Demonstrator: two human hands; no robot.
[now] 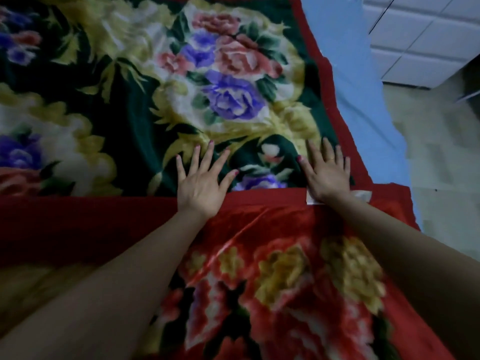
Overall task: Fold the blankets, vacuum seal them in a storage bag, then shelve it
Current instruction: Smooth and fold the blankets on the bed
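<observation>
The floral blanket point(161, 81) lies spread on the bed point(363, 81), its folded red edge running 9-to-3 o'clock under both hands — left hand point(202, 183) and right hand point(324, 175) flat, fingers splayed, pressing; right nearer the 3 o'clock corner.

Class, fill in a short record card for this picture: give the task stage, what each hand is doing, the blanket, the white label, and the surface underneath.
stage: folding not finished; no storage bag in view
left hand: flat, spread fingers pressing on the blanket
right hand: flat on the blanket, partly covering the white label
blanket: floral, dark green with a red border, spread out; its red edge lies across another red floral layer nearer the person
white label: at the red border
surface: blue sheet under the blanket
</observation>
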